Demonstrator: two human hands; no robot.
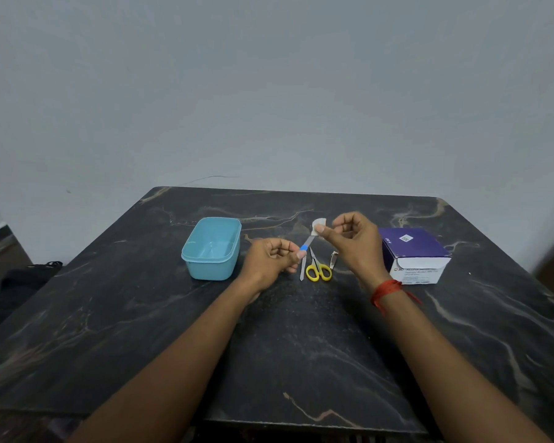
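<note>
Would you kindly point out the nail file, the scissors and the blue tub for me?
nail file (309,242), head view, metal part above the blue band.
scissors (317,266), head view, where the yellow handles meet.
blue tub (210,270), head view, front wall.

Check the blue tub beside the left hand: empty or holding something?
Empty: the blue tub stands lidless, and only its bare inside floor shows.

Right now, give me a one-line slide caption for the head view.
The left hand pinches a nail file, the right hand a white wipe; yellow scissors lie on the table.
</note>
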